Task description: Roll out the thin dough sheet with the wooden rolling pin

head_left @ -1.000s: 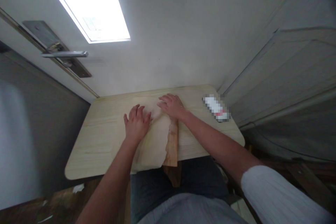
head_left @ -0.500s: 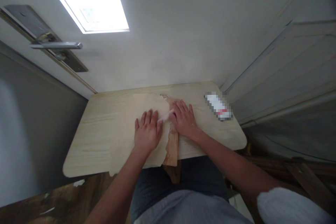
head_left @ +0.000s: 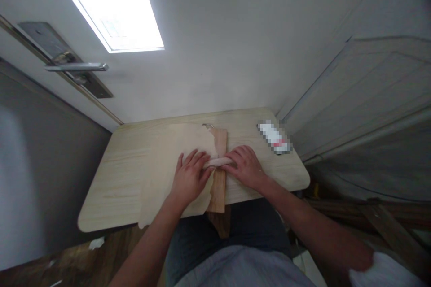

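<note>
A pale, smooth roll point(head_left: 219, 162) that looks like dough or clay lies crosswise over a flat wooden strip point(head_left: 218, 190). My left hand point(head_left: 191, 174) is closed round the roll's left end, thumb below and fingertips above. At the other end, my right hand point(head_left: 247, 166) pinches the roll between thumb and fingers. Both ends are partly hidden by my fingers. Beneath my left hand spreads a thin cream sheet point(head_left: 160, 188) with a ragged right edge, partly covering the wooden strip.
The light wood-grain table point(head_left: 104, 188) stands against a white door with a metal handle point(head_left: 77, 67). A blurred-out phone-like object point(head_left: 273, 138) lies at the table's right. A small bent metal piece point(head_left: 208, 125) lies by the strip's far end.
My hands were flat, pressing on the roll over the sheet. Now they hold its two ends, and the right hand has moved right and nearer me. The roll looks thicker and more exposed.
</note>
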The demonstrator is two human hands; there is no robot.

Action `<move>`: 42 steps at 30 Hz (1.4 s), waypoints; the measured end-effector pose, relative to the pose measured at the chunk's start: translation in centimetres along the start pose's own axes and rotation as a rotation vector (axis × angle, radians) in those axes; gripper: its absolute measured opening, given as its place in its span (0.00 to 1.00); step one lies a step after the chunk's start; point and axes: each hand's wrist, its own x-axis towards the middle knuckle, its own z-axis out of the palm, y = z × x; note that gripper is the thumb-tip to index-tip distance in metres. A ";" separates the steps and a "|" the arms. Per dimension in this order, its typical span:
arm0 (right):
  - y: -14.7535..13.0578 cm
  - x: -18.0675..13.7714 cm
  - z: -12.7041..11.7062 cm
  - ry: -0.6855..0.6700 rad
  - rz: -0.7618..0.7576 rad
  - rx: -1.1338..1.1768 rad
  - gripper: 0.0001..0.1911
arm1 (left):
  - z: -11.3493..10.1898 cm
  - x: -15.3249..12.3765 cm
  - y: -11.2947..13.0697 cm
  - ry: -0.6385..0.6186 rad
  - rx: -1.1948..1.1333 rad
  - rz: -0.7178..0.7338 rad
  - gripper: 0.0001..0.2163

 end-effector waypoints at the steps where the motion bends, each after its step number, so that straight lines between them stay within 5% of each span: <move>1: 0.1 0.4 -0.1 -0.003 0.004 -0.008 0.17 | -0.1 0.9 -0.6 -0.001 0.007 -0.017 0.18; 10: 1.3 2.9 -0.1 0.002 0.074 -0.044 0.16 | 0.8 8.9 -4.0 -0.019 0.112 -0.062 0.20; 18: 0.3 2.2 0.7 0.025 0.170 -0.034 0.16 | 1.8 10.1 -4.9 -0.062 0.089 -0.212 0.25; 29: -1.5 3.2 1.6 -0.067 0.286 -0.187 0.28 | 1.0 5.5 -2.4 0.021 0.155 -0.123 0.24; 42: -6.2 -6.0 1.4 -0.016 0.145 -0.138 0.30 | 0.5 -4.8 1.4 0.042 0.081 -0.158 0.25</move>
